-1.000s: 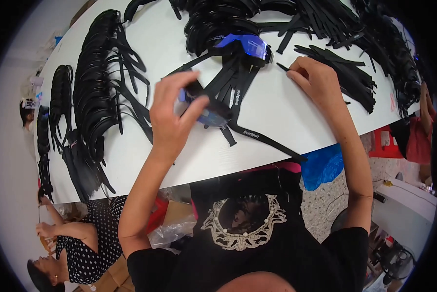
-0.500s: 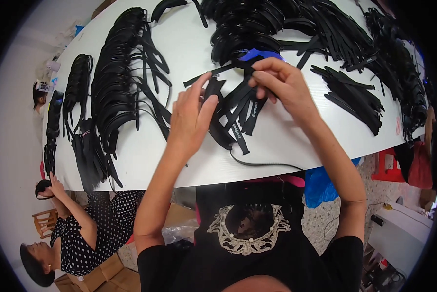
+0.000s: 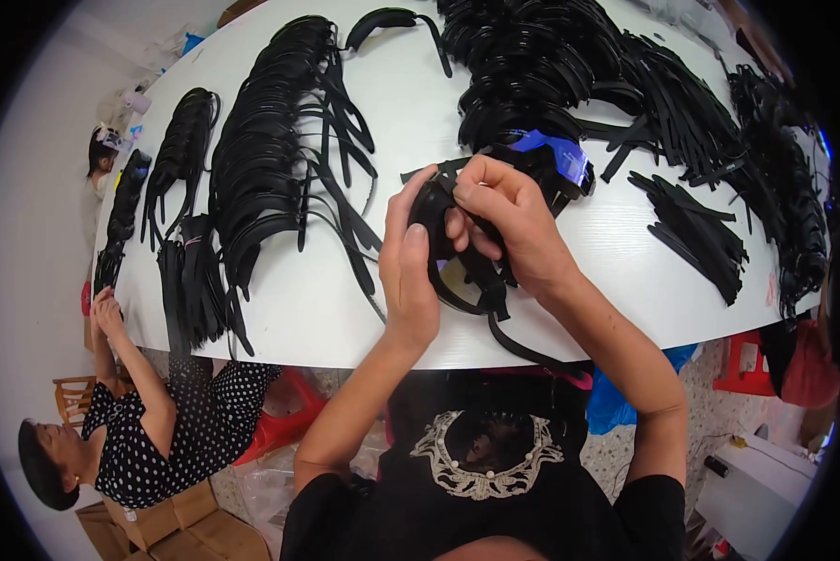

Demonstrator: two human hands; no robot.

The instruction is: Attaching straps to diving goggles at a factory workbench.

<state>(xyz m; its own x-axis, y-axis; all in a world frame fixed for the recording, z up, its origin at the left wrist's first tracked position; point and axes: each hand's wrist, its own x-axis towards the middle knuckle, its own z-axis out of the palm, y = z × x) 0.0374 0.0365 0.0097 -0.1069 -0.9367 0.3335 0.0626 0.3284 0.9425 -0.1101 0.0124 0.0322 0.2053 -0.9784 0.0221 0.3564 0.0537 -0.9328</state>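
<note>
Between my two hands, just above the near part of the white table (image 3: 326, 327), is a black curved frame (image 3: 429, 208) that looks like a pair of goggles. A pale see-through lens shows inside its rim. My left hand (image 3: 411, 271) is closed on its left side, fingers behind and thumb in front. Pinched at the upper end, my right hand's (image 3: 509, 220) thumb and index finger hold a black strap end; its other fingers curl in front of the frame. A black strap (image 3: 523, 351) trails to the table's near edge. Part of the frame is hidden by my fingers.
Beyond my hands stands a dense row of black goggles (image 3: 523, 93), a blue-violet lens (image 3: 553, 157) at its near end. More goggles (image 3: 270, 140) line up at left. Loose straps (image 3: 691, 234) lie right. A co-worker (image 3: 149, 411) sits at the table's left end.
My hands have come together around the goggles, and the left fingers have closed on the frame. The lens now shows. The view has shifted, and the co-worker's hands are now together.
</note>
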